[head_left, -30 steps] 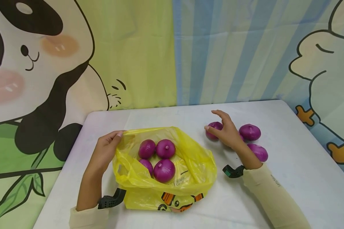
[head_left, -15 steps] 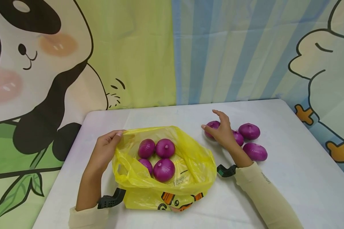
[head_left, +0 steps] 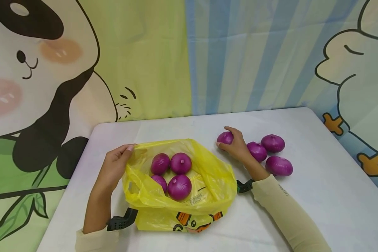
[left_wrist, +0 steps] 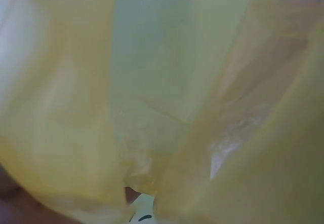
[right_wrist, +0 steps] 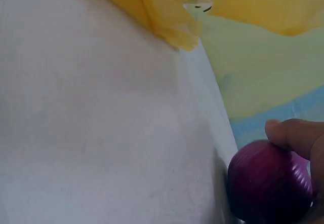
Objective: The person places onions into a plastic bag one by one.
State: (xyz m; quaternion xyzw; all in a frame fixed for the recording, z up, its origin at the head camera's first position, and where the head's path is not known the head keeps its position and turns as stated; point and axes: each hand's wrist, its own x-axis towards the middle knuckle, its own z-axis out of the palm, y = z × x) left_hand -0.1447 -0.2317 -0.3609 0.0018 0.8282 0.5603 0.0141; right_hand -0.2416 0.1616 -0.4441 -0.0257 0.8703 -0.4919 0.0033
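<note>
My left hand (head_left: pixel 116 166) pinches the left rim of a yellow plastic bag (head_left: pixel 215 189) and holds its mouth wide. Inside the bag lie several purple onions, one (head_left: pixel 180 187) at the front and one (head_left: pixel 181 163) behind it. To the right of the bag, my right hand (head_left: pixel 236 145) grips another purple onion (head_left: pixel 224 137) between thumb and fingers. The right wrist view shows the thumb (right_wrist: pixel 291 134) on that onion (right_wrist: pixel 268 178), low over the white tabletop. Yellow plastic (left_wrist: pixel 66 133) fills most of the left wrist view.
Three more onions sit on the white table (head_left: pixel 321 196) at the right: one (head_left: pixel 256 151) by my right forearm, one (head_left: pixel 273 143) behind and one (head_left: pixel 279 166) in front. A cartoon-printed curtain (head_left: pixel 157 63) hangs beyond the table's back edge.
My right hand has moved left toward the bag and its fingers have closed round the onion, which has shifted left too. The left hand keeps its hold on the bag.
</note>
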